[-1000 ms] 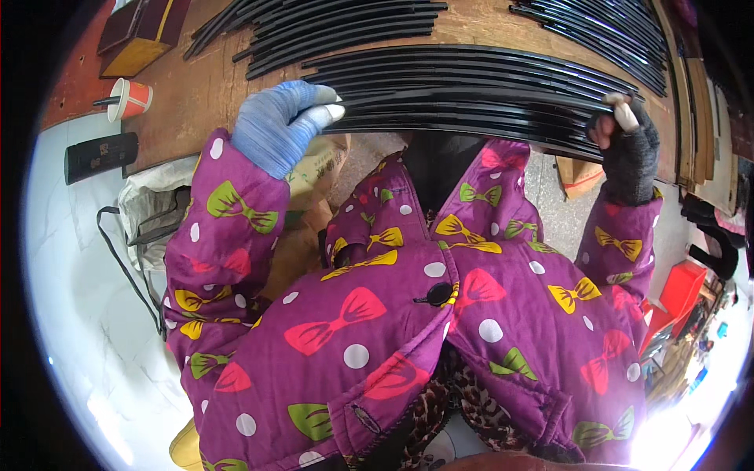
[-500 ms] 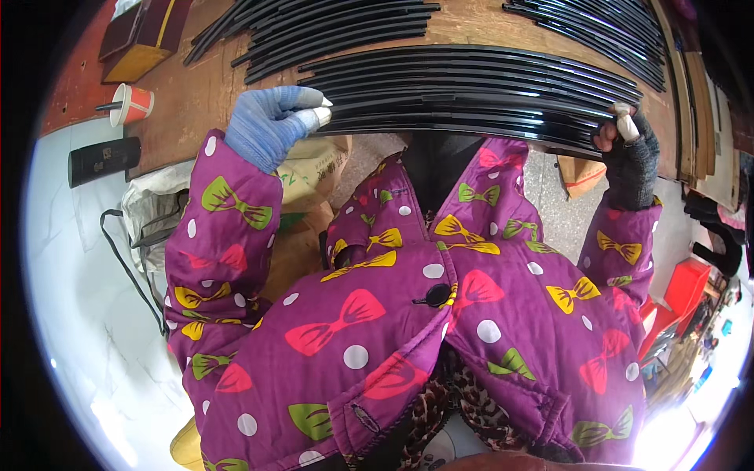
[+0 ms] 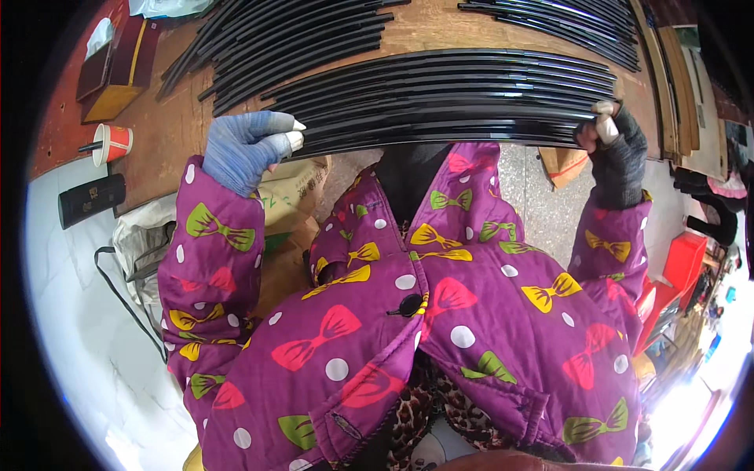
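Wooden bench (image 3: 181, 118): both hands (left (image 3: 243, 149), right (image 3: 616, 149)) fingers pinching black strips (image 3: 448, 102).

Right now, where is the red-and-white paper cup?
In the head view, the paper cup stands on the wooden bench at upper left, left of the blue-gloved left hand and above a black box.

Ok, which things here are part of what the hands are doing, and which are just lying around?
In hand:
- left hand, blue glove
- right hand, dark glove
- near bundle of black strips, gripped at both ends

Lying about:
- other strip piles
- red paper cup
- black case
- wooden box
- workbench
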{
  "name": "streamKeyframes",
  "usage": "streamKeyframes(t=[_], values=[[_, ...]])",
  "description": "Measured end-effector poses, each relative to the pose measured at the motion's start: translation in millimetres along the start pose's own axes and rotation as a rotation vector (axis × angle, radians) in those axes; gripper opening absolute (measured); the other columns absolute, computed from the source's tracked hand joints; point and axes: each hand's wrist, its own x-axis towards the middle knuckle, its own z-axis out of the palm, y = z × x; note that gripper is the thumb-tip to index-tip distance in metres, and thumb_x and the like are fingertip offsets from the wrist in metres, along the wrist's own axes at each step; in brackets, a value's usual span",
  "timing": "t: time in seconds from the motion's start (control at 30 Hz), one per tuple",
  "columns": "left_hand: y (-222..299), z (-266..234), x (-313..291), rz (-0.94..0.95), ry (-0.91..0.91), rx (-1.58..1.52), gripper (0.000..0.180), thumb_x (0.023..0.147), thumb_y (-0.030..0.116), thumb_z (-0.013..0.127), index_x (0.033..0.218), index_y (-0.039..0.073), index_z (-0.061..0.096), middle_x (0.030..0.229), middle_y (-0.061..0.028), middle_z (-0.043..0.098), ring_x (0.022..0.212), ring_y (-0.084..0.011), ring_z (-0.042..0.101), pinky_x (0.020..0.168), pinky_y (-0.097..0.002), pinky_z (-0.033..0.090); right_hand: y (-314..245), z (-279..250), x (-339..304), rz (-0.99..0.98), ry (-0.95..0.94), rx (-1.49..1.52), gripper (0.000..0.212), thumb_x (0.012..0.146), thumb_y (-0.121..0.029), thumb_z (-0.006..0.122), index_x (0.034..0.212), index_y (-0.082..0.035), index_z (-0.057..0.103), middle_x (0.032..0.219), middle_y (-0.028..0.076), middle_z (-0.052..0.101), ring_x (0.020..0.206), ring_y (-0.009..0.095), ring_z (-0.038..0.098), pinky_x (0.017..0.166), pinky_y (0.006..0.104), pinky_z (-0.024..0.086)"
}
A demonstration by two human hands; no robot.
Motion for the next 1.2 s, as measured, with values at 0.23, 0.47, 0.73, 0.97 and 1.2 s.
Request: streamKeyframes(t=[0.23,0.47,0.73,0.97,1.2], values=[[-13.8,-43.9,-14.4,-0.083,0.013,0.020,0.018,0.068,0.000,0.064,0.085,-0.004,0.063,0.062,-0.0041,0.058,0.043,-0.0049,0.044,0.040,-0.0178,0.034,-9.1,-100.8,-0.5,-0.063,0.122,0.026,0.025,0.077,-0.012,0.055,0.100,-0.001,0.053,0.072,0.006,0.050,0.062,0.013,0.046,0.057,0.0259,0.037],[-13.9,-28.0,0.2,-0.024,0.073,0.141,0.015,0.068,0.003,0.065,0.083,-0.002,0.064,0.067,-0.0023,0.058,0.054,-0.0072,0.050,0.050,-0.0189,0.039,2.3,-177.5,1.1,0.048,0.131,0.032,0.029,0.080,-0.013,0.055,0.103,0.003,0.052,0.073,0.005,0.051,0.061,0.014,0.046,0.057,0.0264,0.037],[-14.8,-18.6,0.8,0.233,0.185,0.385,0.012,0.069,0.000,0.066,0.080,-0.001,0.063,0.081,-0.0027,0.055,0.077,-0.0105,0.054,0.068,-0.0207,0.042,-13.3,-99.9,38.5,-0.125,0.465,-1.223,0.019,0.081,-0.020,0.055,0.089,-0.004,0.061,0.065,0.001,0.056,0.058,0.008,0.050,0.052,0.0226,0.038],[7.4,-4.2,43.9,0.504,0.276,1.046,0.018,0.075,0.018,0.060,0.089,0.008,0.062,0.095,-0.0103,0.057,0.085,-0.0243,0.057,0.075,-0.0308,0.044,12.1,-51.8,117.5,-0.425,0.174,-1.779,0.022,0.077,-0.025,0.058,0.092,-0.009,0.060,0.091,0.012,0.059,0.087,0.028,0.056,0.073,0.0374,0.045],[13.3,-1.2,61.1,0.370,0.155,1.234,0.023,0.075,0.022,0.060,0.095,0.011,0.058,0.092,-0.0089,0.054,0.088,-0.0278,0.053,0.076,-0.0350,0.043,-3.2,-24.3,136.7,-0.184,-0.168,-1.929,0.028,0.075,-0.016,0.057,0.101,-0.007,0.056,0.089,0.016,0.058,0.085,0.031,0.056,0.073,0.0386,0.045]])
